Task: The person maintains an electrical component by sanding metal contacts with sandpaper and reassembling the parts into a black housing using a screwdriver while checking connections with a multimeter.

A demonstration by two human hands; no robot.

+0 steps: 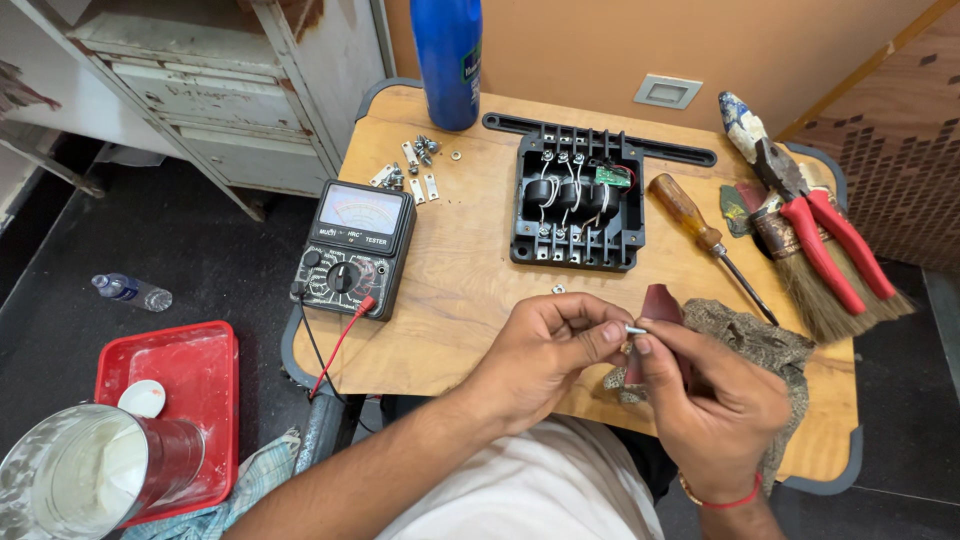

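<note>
Risk: loss of small screw over table edge

The small metal screw [634, 328] is pinched by left hand [548, 345] fingertips; sandpaper piece [655, 320] is held in the right hand [712, 400] grip. A slip may drop it off the table [470, 280].

Wooden table [460, 290] with multimeter [352, 250], black terminal block [578, 205], screwdriver [705, 240], pliers [810, 215] (over a brush [835, 300])

Both forearms reach in from the near edge and meet near the centre. The left hand [545, 345] curls, thumb and forefinger pinched together. The right hand [715, 400] faces it, fingertips [641, 345] pinched, touching the left's.
</note>
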